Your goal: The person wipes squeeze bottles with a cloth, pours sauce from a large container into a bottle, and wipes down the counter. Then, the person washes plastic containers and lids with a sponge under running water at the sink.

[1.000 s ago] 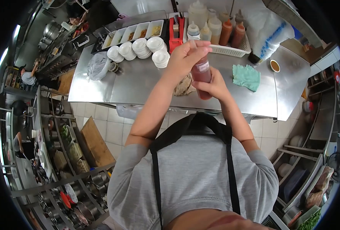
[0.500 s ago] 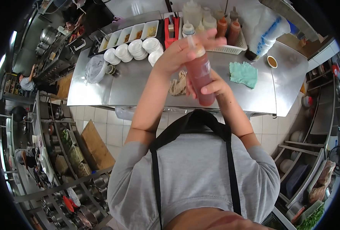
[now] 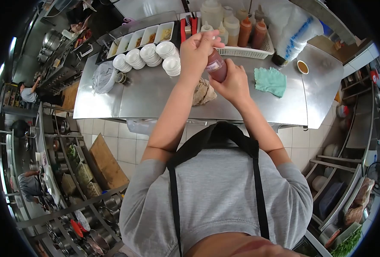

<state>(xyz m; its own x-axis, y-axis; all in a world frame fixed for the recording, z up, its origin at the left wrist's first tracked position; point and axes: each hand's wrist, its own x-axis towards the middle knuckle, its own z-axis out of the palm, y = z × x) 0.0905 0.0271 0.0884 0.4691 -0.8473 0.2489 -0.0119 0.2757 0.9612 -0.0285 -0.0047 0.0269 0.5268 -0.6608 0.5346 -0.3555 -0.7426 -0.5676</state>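
Note:
A squeeze bottle of reddish sauce (image 3: 216, 68) stands tilted over the steel counter in front of me. My right hand (image 3: 234, 84) is wrapped around its lower body, thumb along the side. At the top, my left hand (image 3: 195, 53) closes around the cap end, hiding the nozzle. Below the bottle a crumpled brown cloth (image 3: 204, 92) lies on the counter, partly behind my hands. Just beyond is a white basket (image 3: 245, 52) holding several squeeze bottles, among them an orange-red sauce bottle (image 3: 245, 32).
Stacks of white bowls (image 3: 149, 55) stand to the left, before a row of topping trays (image 3: 150, 35). A green cloth (image 3: 270, 82) and a small sauce cup (image 3: 302, 67) lie on the right. A plastic bag (image 3: 103, 77) sits far left. Co-workers stand in the left background.
Both hands have moved away from me toward the basket with the bottle. My left fingers, spread over the nozzle before, are now closed around the top.

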